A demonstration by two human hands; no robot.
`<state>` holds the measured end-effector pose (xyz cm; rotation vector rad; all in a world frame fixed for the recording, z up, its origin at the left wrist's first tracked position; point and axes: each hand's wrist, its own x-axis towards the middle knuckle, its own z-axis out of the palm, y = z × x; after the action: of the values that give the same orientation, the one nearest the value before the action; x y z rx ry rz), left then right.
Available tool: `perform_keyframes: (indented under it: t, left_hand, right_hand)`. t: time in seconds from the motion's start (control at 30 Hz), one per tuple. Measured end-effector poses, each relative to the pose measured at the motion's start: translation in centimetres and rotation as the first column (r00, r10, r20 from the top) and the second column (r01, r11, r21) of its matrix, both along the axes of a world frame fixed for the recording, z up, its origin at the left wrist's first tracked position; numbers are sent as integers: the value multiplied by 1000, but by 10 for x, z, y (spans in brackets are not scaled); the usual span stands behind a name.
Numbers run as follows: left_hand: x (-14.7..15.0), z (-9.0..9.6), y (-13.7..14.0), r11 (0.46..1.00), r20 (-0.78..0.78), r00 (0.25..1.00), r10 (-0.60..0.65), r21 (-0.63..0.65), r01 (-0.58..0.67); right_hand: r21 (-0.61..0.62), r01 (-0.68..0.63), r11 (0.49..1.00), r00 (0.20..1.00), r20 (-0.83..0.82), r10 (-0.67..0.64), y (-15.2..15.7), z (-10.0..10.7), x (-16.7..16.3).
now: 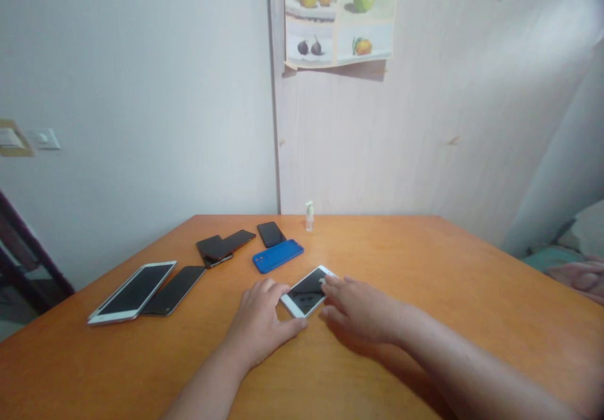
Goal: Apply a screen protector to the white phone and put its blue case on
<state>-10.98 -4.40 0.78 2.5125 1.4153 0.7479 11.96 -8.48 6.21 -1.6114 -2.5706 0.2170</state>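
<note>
One white-framed, dark-screened phone

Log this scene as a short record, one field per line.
Surface: orange-brown table
Centre: white-framed phone, face up
Left hand: thumb and fingers spread at that phone's left end
Right hand: fingers over its right end; contact unclear
Left side: white-framed tablet, dark phone beside it
Farther back: two dark devices, one lying across the other; black phone; blue phone case
Far edge: pump bottle, upright
Wall: sheet of fruit pictures
</note>
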Motion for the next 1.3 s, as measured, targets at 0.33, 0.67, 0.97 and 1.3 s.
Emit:
perform_keyframes:
  t: [0.33, 0.67, 0.97, 1.3]
  left_hand:
    - [0, -1, 0, 1000, 6, 1000, -11, 5, 11]
    - [1, 1, -2, 1000, 0, 1000, -9, -1, 9]
    - [-1, -2, -1, 1000, 7, 1000, -15, 12, 15]
    - [0, -2, -2, 1000, 3, 1000, -16, 13, 16]
  right_hand:
    - [-30, -212, 977, 975, -68, 210, -17, 2, -13]
    - [16, -236, 972, 970, -55, 237, -17, 2, -15]
    - [46, -60, 997, 998, 11, 60, -3, -2, -9]
    - [37, -174, 984, 983, -49, 176, -8, -1, -10]
